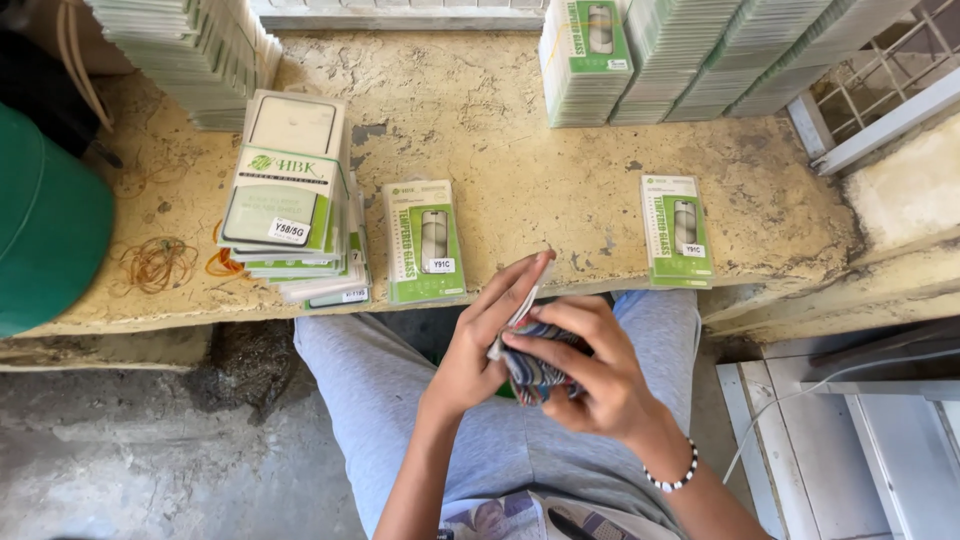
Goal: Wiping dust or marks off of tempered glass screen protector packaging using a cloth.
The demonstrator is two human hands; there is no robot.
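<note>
The worn yellow surface (560, 190) carries stacks of flat green-and-white packets, one pile (295, 200) at its near edge and two single packets (424, 241) (677, 230) beside it. Below the edge, over the lap, both hands meet: the left hand (478, 340) and right hand (590, 370) each close their grip on a small striped cloth (535, 375), possibly wrapped round a thin pale sheet.

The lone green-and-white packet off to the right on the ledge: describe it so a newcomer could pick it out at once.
Start at the worn yellowish concrete ledge running across the view above the person's knees. Along its near edge lie a leaning pile of packets on the left, a single packet in the middle and the lone screen-protector packet farthest right. That one lies flat with bare ledge all round it, just above the person's right knee.
</note>
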